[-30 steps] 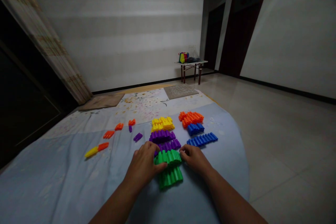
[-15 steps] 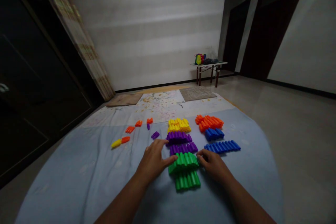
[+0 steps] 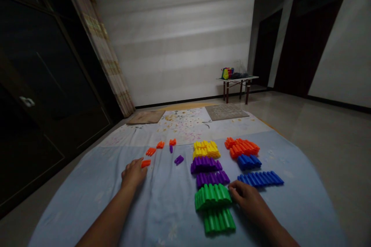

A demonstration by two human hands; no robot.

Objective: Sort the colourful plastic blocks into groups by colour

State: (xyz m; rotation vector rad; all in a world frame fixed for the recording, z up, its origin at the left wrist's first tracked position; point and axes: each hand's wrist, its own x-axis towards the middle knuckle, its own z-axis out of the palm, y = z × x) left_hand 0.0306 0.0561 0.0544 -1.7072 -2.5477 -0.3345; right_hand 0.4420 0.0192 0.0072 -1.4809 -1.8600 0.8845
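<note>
My left hand [image 3: 133, 173] is on the cloth at the left, its fingers curled over the spot beside a small orange piece [image 3: 145, 163]; what lies beneath them is hidden. My right hand [image 3: 242, 193] rests with bent fingers at the right edge of the upper green row [image 3: 213, 197]; whether it pinches anything is unclear. Below that lies another green row [image 3: 219, 220]. Beyond are two purple rows [image 3: 206, 164] and yellow pieces [image 3: 206, 149]. Blue rows [image 3: 261, 179] and orange pieces [image 3: 242, 148] lie to the right.
Loose orange pieces [image 3: 150, 151] and a purple piece [image 3: 179, 159] lie left of the rows. Two flat boards, one brown [image 3: 146, 117] and one grey [image 3: 226, 112], sit at the table's far end. A small side table [image 3: 237, 80] stands beyond.
My left hand has moved from the green and purple rows to the left, and now covers the place of the yellow piece. My right hand stays beside the green row. The view has shifted.
</note>
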